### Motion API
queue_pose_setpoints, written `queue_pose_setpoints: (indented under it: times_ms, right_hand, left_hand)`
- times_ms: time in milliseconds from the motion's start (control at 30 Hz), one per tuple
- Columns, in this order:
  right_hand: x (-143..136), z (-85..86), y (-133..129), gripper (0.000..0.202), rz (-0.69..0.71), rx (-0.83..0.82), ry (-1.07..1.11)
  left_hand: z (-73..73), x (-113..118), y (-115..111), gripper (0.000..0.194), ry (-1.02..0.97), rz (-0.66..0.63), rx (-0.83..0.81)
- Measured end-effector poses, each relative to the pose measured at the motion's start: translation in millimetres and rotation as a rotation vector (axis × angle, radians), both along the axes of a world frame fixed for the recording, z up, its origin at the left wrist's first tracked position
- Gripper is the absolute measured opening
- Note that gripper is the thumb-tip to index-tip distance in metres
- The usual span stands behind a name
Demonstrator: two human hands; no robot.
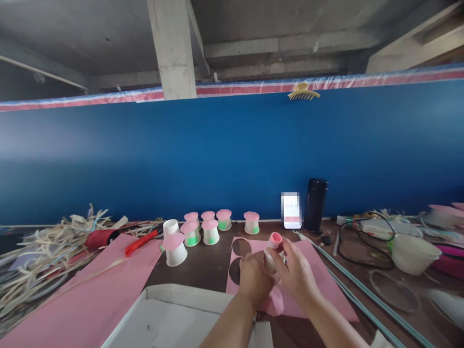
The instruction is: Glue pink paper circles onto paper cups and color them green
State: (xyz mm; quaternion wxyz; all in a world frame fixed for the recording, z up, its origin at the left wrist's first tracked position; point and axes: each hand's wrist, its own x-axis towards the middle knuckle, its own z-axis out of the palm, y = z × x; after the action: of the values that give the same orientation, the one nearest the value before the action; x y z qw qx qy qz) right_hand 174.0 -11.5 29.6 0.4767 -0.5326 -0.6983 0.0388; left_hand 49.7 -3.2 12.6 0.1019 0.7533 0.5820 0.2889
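Observation:
Over a pink paper sheet, both hands come together. My left hand is closed around the lower part of a small white cylinder with a pink-red round end; its exact kind is unclear. The fingers of my right hand are closed on the cylinder's right side, just below that end. A rounded pink paper piece shows beneath the hands, and the fingers hide what it joins. Round holes are cut in the sheet's left side. Several white paper cups with pink disc tops stand upside down behind, to the left.
A white box lid lies at front left, near another pink sheet and tangled pale strips. A phone and black bottle stand by the blue partition. Blue-grey rods and a white tub lie right.

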Motion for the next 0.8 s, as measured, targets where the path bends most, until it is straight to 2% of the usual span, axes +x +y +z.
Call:
queue_pose_setpoints:
  times_ms: [167, 300, 467, 667, 800]
  right_hand:
    - [8, 2.9, 4, 0.023, -0.017, 0.044, 0.036]
    - [6, 3.4, 5, 0.023, 0.023, 0.03, -0.097]
    - [6, -2.8, 12, 0.026, -0.042, 0.114, -0.168]
    - [9, 2.0, 10, 0.027, 0.031, 0.046, 0.005]
    - [5, 1.4, 10, 0.026, 0.045, 0.039, -0.112]
  left_hand:
    - [-2.4, 1, 1, 0.031, -0.018, -0.008, -0.004]
    - [-2.7, 2, 2, 0.025, 0.008, -0.005, -0.002]
    - [-1.6, 4, 1, 0.027, 0.049, 0.015, 0.0]
    - [-0.8, 3, 0, 0.03, 0.035, 0.002, -0.009]
    - [1.1, 4, 0, 0.024, 0.072, 0.005, -0.024]
